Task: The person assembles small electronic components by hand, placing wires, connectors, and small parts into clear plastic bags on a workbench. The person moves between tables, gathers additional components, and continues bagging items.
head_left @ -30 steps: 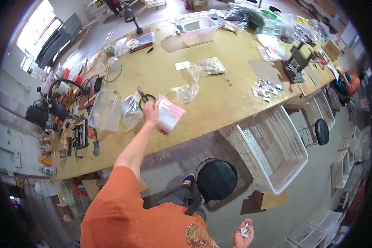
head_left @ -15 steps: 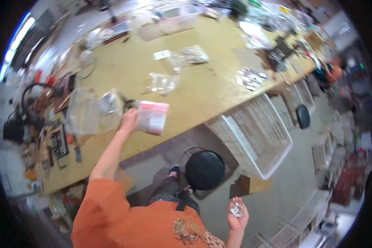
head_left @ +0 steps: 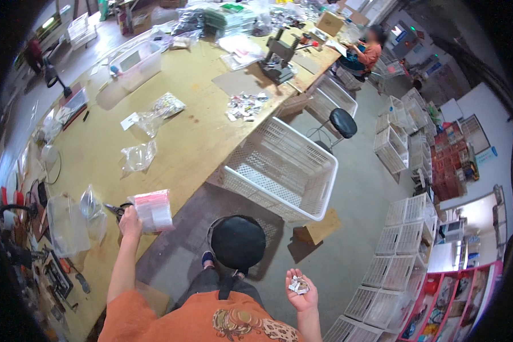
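My left hand (head_left: 130,222), arm stretched over the table's near edge, is closed at the left edge of a stack of clear zip bags (head_left: 153,211) with a pinkish-red band along the top. Black-handled scissors (head_left: 117,210) lie right beside its fingers, partly hidden by them. My right hand (head_left: 303,295) is held palm up at the lower right, away from the table. In its cupped palm rest a few small white and silvery pieces (head_left: 298,285), too small to name.
A pile of small flat pieces (head_left: 247,106) lies on the table (head_left: 194,131) near a black hand press (head_left: 279,57). Clear bags (head_left: 139,155) and a plastic tub (head_left: 67,225) are nearby. A white crate (head_left: 279,165) and black stool (head_left: 237,241) stand below. Another person (head_left: 366,56) sits farther off.
The view has swung to the right, so the table has shifted left and more crates and shelves show. The left hand stays beside the bags; the right still holds the small pieces palm up.
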Motion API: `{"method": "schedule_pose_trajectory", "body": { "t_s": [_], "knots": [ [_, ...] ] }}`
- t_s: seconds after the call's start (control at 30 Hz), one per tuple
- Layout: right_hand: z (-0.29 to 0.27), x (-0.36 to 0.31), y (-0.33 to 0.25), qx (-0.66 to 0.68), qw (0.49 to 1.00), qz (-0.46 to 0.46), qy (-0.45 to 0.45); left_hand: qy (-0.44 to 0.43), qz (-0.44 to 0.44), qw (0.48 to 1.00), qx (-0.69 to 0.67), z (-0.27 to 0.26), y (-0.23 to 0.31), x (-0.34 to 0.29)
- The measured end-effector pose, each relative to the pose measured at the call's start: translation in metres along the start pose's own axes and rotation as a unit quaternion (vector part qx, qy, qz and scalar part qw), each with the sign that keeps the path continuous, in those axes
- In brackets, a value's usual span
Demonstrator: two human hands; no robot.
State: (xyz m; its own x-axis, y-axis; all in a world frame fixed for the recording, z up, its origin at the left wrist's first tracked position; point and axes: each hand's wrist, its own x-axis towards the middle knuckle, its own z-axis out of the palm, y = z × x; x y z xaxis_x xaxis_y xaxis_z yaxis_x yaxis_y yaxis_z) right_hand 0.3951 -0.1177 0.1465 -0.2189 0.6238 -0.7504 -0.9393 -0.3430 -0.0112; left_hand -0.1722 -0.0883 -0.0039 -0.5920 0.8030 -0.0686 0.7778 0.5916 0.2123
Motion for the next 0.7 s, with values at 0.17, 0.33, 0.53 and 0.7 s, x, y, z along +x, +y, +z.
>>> {"method": "schedule_pose_trajectory", "body": {
  "t_s": [0.17, 0.33, 0.53, 0.7],
  "knots": [
    [-0.019, -0.009, -0.009, 0.025, 0.999, -0.016, -0.012, -0.037, -0.004, 0.999, -0.004, -0.028, 0.022, -0.005],
    [-0.027, -0.015, -0.024, 0.056, 0.998, -0.003, -0.028, 0.013, 0.042, 0.996, -0.080, -0.049, 0.055, -0.014],
    [-0.060, -0.032, -0.067, 0.056, 0.998, -0.023, -0.016, 0.023, 0.107, 0.971, -0.214, -0.099, 0.175, -0.066],
    [-0.109, -0.049, -0.121, 0.086, 0.996, -0.020, -0.029, -0.017, 0.182, 0.939, -0.292, -0.104, 0.268, -0.139]
  ]
}}
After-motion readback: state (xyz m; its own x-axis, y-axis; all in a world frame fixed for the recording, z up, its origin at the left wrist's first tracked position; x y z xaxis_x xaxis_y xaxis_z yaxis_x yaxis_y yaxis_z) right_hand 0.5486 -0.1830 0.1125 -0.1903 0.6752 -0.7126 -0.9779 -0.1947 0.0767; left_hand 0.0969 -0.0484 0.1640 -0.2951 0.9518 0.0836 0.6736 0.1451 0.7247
